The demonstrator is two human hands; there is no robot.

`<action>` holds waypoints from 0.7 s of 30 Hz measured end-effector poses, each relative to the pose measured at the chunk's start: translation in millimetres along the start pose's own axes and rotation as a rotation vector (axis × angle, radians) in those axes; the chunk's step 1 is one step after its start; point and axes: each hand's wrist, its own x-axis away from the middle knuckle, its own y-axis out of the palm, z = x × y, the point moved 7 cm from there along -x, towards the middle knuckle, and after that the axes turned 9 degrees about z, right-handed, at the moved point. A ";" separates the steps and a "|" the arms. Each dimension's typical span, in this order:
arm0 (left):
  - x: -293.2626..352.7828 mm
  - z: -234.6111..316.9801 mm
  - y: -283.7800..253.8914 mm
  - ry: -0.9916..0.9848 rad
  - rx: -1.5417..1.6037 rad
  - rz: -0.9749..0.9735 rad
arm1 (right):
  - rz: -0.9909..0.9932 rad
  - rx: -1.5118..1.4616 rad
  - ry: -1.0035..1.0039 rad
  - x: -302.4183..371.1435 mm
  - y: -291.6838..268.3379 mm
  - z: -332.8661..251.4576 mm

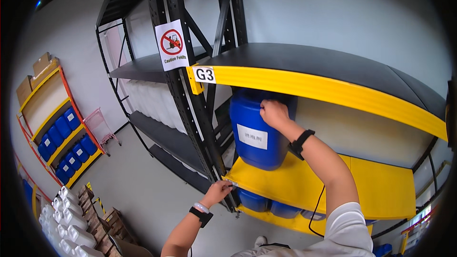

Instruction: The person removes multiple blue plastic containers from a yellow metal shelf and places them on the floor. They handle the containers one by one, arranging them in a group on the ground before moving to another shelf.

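Observation:
A large blue plastic drum [252, 150] with a white label stands upright on the yellow middle shelf [323, 181], close to the rack's black upright [188, 114]. My right hand [275, 113] is closed, fingers curled in, at the upper front of the drum under the yellow beam [304, 80]. What its fingers grip, if anything, is hidden. Lower down, my left hand [218, 193] pinches at the left front corner of the yellow shelf, beside the upright. Something small and dark shows at its fingertips, too small to name.
More blue drums [253, 201] sit under the yellow shelf. A dark cable [314, 214] hangs by my right arm. White jugs [74, 219] and wooden pallets [97, 219] stand at lower left. A pink cart [102, 126] and a rack of blue drums [59, 128] are farther left.

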 end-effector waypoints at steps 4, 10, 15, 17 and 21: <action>-62.8 16.5 -26.4 0.065 0.032 0.107 | 0.061 0.171 0.007 -53.7 35.0 16.9; -156.2 58.8 -59.5 0.258 0.091 0.301 | 0.113 -0.056 -0.046 -79.6 39.5 18.8; -211.3 62.4 -70.0 0.273 0.125 0.409 | 0.033 -0.182 -0.066 -77.1 22.4 11.0; -228.0 53.3 -66.7 0.257 0.185 0.423 | -0.001 -0.210 -0.062 -73.8 14.1 4.8; -233.8 44.3 -56.0 0.273 0.363 0.290 | -0.099 -0.240 0.055 -57.8 6.5 -3.2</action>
